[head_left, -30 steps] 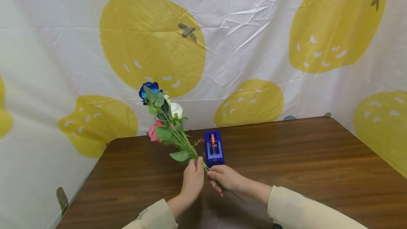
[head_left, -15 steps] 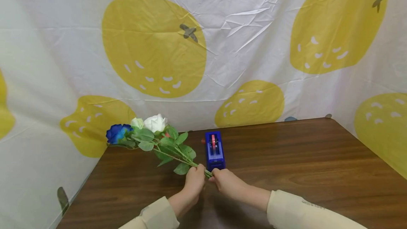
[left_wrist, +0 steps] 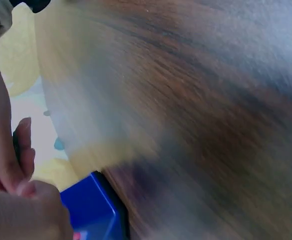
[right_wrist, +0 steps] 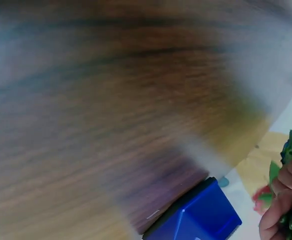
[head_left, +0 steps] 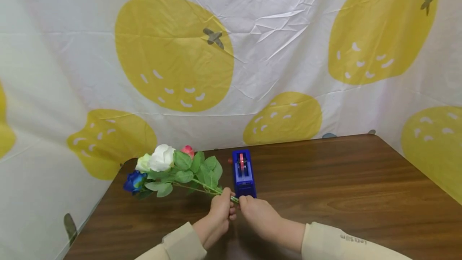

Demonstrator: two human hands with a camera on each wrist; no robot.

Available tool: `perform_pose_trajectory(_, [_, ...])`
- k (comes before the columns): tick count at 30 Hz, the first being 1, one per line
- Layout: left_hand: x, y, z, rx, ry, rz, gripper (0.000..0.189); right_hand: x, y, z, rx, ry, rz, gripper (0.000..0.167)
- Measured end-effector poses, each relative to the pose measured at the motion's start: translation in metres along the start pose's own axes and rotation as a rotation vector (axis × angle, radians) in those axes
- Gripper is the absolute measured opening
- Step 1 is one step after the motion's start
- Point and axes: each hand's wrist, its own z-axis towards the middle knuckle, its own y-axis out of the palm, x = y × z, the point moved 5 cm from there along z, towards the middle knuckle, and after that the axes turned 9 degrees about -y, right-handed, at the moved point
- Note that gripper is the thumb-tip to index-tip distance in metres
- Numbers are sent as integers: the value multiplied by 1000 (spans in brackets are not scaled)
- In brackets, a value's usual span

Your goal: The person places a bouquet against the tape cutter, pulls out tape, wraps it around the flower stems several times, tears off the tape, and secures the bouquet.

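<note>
A bunch of artificial roses (head_left: 162, 157), white, pale green, blue and pink with green leaves, lies tilted to the left above the table. My left hand (head_left: 219, 208) grips its stems (head_left: 213, 189) below the leaves. Close beside it, my right hand (head_left: 260, 216) holds the lower ends of the stems. In the right wrist view, green stem ends (right_wrist: 291, 222) show between the fingers. Just beyond my hands stands a blue tape dispenser (head_left: 244, 173) with a red-cored roll. Its blue body (left_wrist: 93, 205) also appears in the left wrist view.
The brown wooden table (head_left: 325, 179) extends to both sides and behind the dispenser. A white curtain (head_left: 274, 63) with yellow fruit prints hangs along the back and sides. A small red object (head_left: 230, 160) sits at the dispenser's left.
The rose heads have swung down and left, from raised to nearly level, and the bunch has turned: the white rose now faces forward. Both hands keep holding the stems.
</note>
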Motion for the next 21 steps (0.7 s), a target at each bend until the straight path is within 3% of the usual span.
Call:
perform_pose_trajectory(5, [-1, 0, 2, -74, -41, 10, 14, 1, 5, -5, 137, -12, -56, 21])
perform_pose_trajectory(9, [1, 2, 1, -104, -9, 7, 12, 5, 4, -4, 99, 32, 80, 16])
perform_pose_trajectory(12, [4, 5, -1, -119, 15, 27, 11, 11, 1, -1, -2, 134, 314, 17])
perform_pose_trajectory(17, [7, 7, -6, -145, 59, 79, 18, 20, 5, 2, -104, 346, 858, 27])
perform_pose_trajectory(19, [7, 6, -7, -164, 75, 64, 15, 21, 9, 3, -116, 359, 990, 27])
perform_pose_trajectory(21, [6, 3, -7, -185, 75, 36, 10, 20, 11, 3, -121, 328, 1044, 26])
